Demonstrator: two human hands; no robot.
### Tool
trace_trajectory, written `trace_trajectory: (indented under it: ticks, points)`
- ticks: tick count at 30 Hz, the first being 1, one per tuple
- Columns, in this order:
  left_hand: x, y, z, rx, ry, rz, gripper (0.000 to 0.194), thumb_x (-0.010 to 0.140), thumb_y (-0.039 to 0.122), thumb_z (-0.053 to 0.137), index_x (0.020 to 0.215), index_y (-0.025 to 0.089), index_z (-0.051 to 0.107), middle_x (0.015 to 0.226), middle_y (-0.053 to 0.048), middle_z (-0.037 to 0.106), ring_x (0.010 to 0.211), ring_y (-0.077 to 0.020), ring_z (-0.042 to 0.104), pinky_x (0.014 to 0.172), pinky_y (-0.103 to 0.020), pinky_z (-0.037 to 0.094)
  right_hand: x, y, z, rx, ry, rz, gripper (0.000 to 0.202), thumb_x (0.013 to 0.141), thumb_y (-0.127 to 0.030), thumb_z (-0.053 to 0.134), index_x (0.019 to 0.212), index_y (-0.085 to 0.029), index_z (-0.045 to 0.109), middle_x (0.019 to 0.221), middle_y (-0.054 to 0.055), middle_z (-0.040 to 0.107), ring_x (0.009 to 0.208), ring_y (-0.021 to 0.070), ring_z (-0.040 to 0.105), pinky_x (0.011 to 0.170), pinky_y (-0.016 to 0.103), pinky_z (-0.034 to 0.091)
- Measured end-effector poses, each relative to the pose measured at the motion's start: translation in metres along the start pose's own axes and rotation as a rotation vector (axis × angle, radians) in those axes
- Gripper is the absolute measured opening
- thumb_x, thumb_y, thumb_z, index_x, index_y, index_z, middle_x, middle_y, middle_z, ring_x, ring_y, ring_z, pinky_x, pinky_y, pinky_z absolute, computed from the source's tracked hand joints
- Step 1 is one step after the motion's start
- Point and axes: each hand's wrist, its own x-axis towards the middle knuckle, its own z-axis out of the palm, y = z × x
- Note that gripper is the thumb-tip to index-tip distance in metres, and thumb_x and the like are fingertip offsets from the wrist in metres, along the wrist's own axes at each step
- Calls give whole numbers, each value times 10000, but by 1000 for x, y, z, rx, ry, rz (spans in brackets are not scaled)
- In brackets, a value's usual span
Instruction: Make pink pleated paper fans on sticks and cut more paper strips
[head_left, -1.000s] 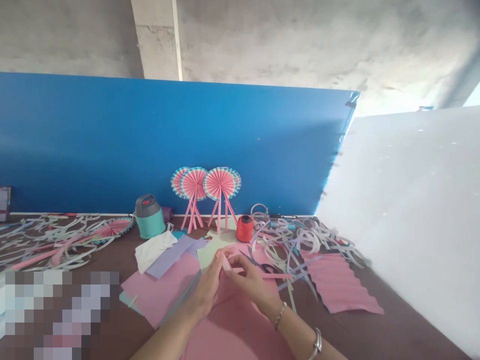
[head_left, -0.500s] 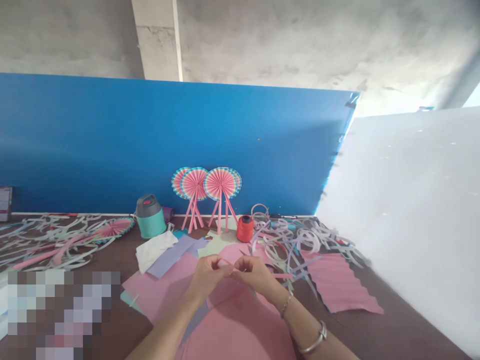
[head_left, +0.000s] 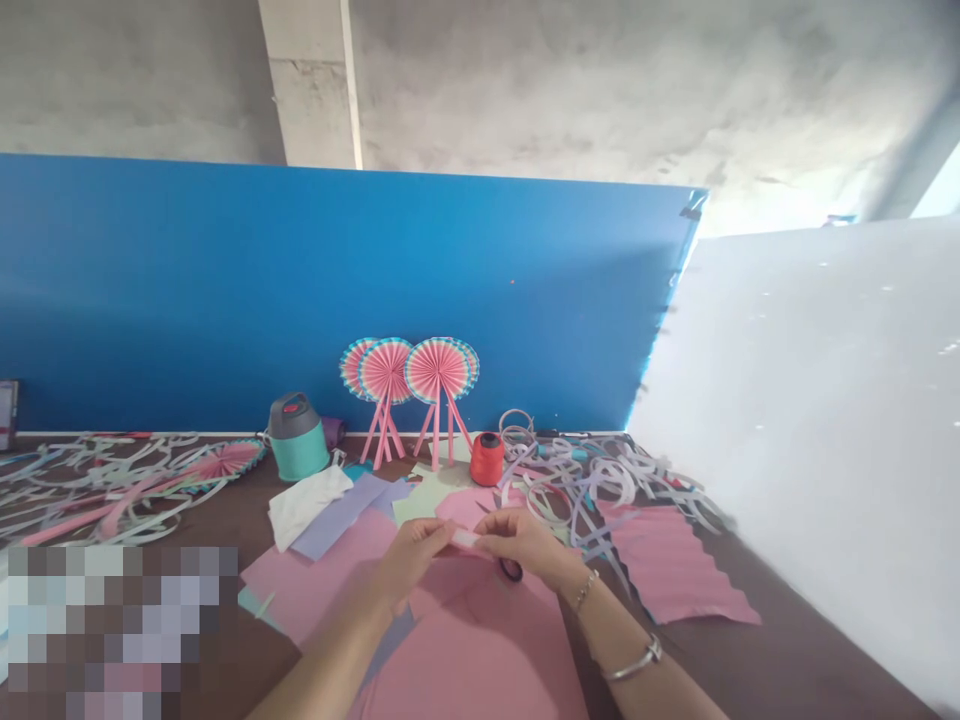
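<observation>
Left hand (head_left: 415,556) and right hand (head_left: 523,545) are pinching a strip (head_left: 465,539) between them, above pink paper (head_left: 472,660). Scissors (head_left: 511,571) are lying partly hidden by the right hand. Fans (head_left: 437,370) are standing before a blue panel (head_left: 225,280), a red spool (head_left: 487,463) standing near them.

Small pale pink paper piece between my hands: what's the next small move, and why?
Perhaps press the small pale pink paper piece flat along its middle, since the bare left hand and bare right hand hold it at opposite ends, leaving that middle uncovered between them.
</observation>
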Motion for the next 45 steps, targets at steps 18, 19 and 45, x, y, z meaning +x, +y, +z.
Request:
trace_trajectory:
  ticks: [18, 19, 45]
  points:
    - [3, -11, -9, -291, 38, 22, 462, 705, 429, 710, 1102, 198, 654, 915, -54, 686, 903, -192, 608, 899, -342, 413, 5, 16, -8, 261, -36, -54, 246, 703, -333, 687, 853, -138, 693, 602, -36, 527, 429, 38, 383, 382, 162, 279]
    - [3, -10, -9, -277, 8, 25, 449, 688, 379, 737, 1094, 204, 654, 942, -51, 681, 922, -191, 603, 899, -332, 412, 4, 16, -8, 268, -37, -50, 237, 701, -324, 687, 850, -141, 693, 613, -33, 533, 437, 40, 386, 388, 163, 281]
    - [-4, 0, -2, 225, 254, 309, 266, 811, 418, 573, 965, 204, 610, 914, -49, 654, 817, -192, 605, 757, -298, 465, 0, 4, 0, 140, 503, -267, 228, 724, -301, 610, 918, -189, 648, 942, 63, 649, 878, 207, 572, 798, 332, 436]
